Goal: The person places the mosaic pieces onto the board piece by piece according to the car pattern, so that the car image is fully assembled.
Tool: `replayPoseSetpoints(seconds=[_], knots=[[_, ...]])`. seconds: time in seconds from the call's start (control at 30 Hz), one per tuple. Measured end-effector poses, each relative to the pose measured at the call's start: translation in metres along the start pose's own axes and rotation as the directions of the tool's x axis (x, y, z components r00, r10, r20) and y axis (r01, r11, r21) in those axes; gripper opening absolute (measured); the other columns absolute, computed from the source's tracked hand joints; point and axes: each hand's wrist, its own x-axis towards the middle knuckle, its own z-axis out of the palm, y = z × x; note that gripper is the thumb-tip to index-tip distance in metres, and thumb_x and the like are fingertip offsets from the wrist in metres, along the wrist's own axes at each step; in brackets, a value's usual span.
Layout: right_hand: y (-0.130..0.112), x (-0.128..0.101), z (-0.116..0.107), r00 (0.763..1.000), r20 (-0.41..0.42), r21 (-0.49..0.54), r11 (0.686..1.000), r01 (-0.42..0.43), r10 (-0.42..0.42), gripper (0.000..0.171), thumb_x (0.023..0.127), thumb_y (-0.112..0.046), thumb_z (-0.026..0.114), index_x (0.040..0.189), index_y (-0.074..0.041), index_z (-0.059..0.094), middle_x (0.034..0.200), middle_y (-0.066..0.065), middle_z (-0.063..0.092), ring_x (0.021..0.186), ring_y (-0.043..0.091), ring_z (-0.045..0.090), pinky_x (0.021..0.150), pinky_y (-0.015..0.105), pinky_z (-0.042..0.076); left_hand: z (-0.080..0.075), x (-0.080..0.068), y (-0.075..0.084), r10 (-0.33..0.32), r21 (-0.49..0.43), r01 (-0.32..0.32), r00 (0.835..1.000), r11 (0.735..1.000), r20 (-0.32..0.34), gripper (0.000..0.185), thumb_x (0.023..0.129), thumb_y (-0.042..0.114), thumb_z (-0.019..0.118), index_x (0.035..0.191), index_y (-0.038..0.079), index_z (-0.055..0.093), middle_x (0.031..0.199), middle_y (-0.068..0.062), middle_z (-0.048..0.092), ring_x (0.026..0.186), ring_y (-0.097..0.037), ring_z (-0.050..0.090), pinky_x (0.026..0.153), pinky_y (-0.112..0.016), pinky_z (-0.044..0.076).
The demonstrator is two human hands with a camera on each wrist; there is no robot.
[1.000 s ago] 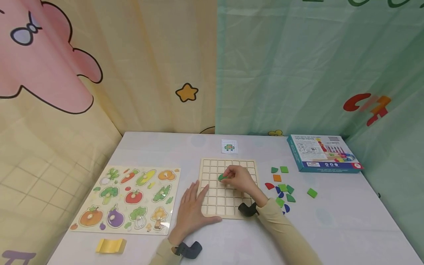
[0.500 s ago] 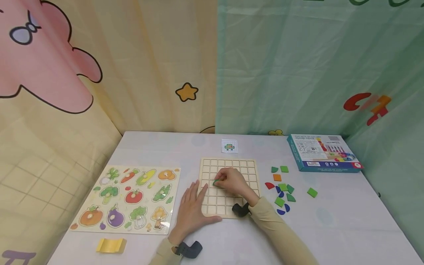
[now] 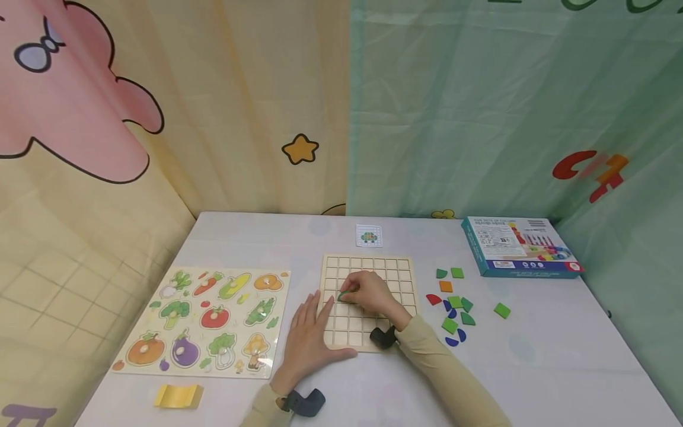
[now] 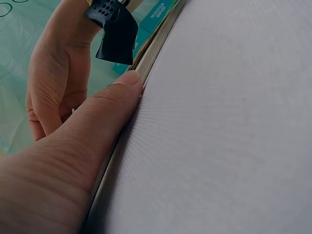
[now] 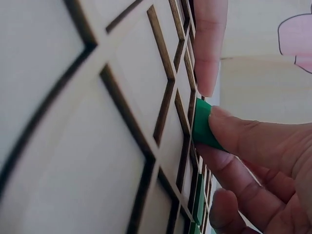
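Between thumb and fingers, my right hand [image 3: 370, 290] pinches a green flat puzzle piece [image 5: 204, 124] at the left part of the wooden grid board [image 3: 368, 339]. The piece sits right against the grid bars in the right wrist view, and more green pieces [image 5: 198, 200] show lower in the grid there. Fingers spread, my left hand [image 3: 309, 335] rests at the board's lower left corner. Its index fingertip lies over the left edge, close to the piece, while the thumb [image 4: 112, 100] touches the front edge in the left wrist view.
Loose green, blue, red and orange pieces [image 3: 450, 325] lie right of the board. A small pattern card [image 3: 369, 236] is behind it. A vegetable puzzle [image 3: 208, 320] and a yellow block [image 3: 178, 396] are at left, a box [image 3: 523, 246] at back right.
My right hand has moved left and slightly toward me across the board, carrying the green piece close to my left index fingertip. My left hand has stayed still.
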Motion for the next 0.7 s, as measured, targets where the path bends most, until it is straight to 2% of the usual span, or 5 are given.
replayPoseSetpoints(seconds=[0.33, 0.7], knots=[[-0.0016, 0.0035, 0.0013, 0.999, -0.017, -0.107, 0.994, -0.031, 0.03, 0.009, 0.076, -0.022, 0.081, 0.082, -0.019, 0.075, 0.071, -0.014, 0.061, 0.065, 0.006, 0.051, 0.059, 0.026, 0.044, -0.001, -0.0004, -0.0002, -0.002, -0.005, 0.002, 1.0, 1.0, 0.001, 0.117, 0.06, 0.083, 0.061, 0.149, 0.014, 0.032, 0.155, -0.017, 0.016, 0.142, -0.031, 0.011, 0.114, -0.043, 0.009], [-0.0028, 0.0018, -0.0006, 0.999, -0.008, -0.125, 0.991, -0.046, 0.045, 0.009, 0.076, -0.022, 0.081, 0.082, -0.017, 0.076, 0.071, -0.013, 0.063, 0.067, 0.006, 0.053, 0.062, 0.027, 0.046, -0.0012, -0.0001, 0.0005, 0.007, -0.008, -0.007, 1.0, 1.0, -0.006, 0.116, 0.06, 0.081, 0.063, 0.149, 0.014, 0.032, 0.155, -0.017, 0.017, 0.141, -0.032, 0.013, 0.114, -0.044, 0.01]])
